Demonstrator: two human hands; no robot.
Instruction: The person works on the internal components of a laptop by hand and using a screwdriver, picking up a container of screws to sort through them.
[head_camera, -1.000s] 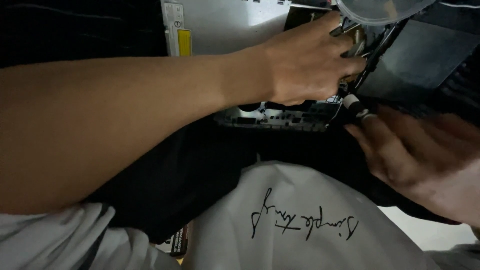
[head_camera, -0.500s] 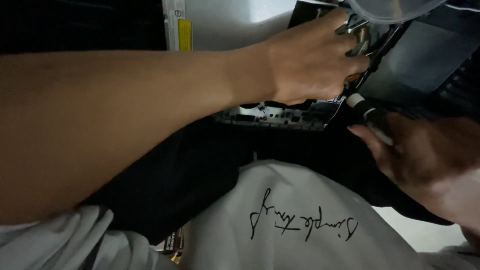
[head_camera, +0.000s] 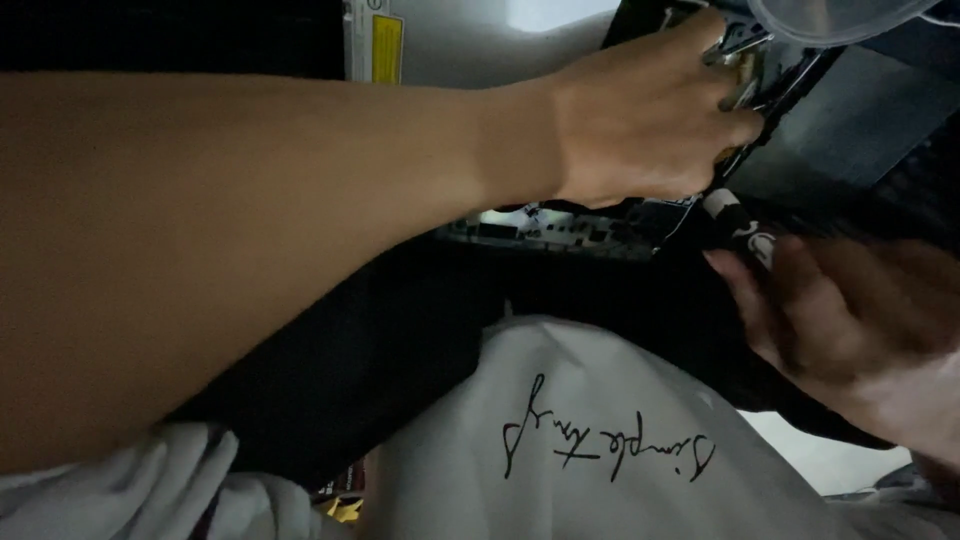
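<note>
My left hand (head_camera: 640, 120) reaches across from the left and grips the metal bracket (head_camera: 740, 60) at the edge of a dark computer part near the top right. My right hand (head_camera: 850, 320) sits lower right, blurred, fingers curled around a small black and white cylindrical tool (head_camera: 740, 225) whose tip points up toward the bracket. Below my left hand a strip of circuit board (head_camera: 560, 230) with connectors shows.
A grey metal case (head_camera: 470, 40) with a yellow label (head_camera: 385, 45) stands at the top. A clear plastic piece (head_camera: 840, 15) sits at the top right. My white shirt (head_camera: 600, 440) with black script fills the bottom; black fabric (head_camera: 400, 340) lies behind it.
My right hand has drifted slightly left and down with the small tool. My left hand stays clamped on the bracket.
</note>
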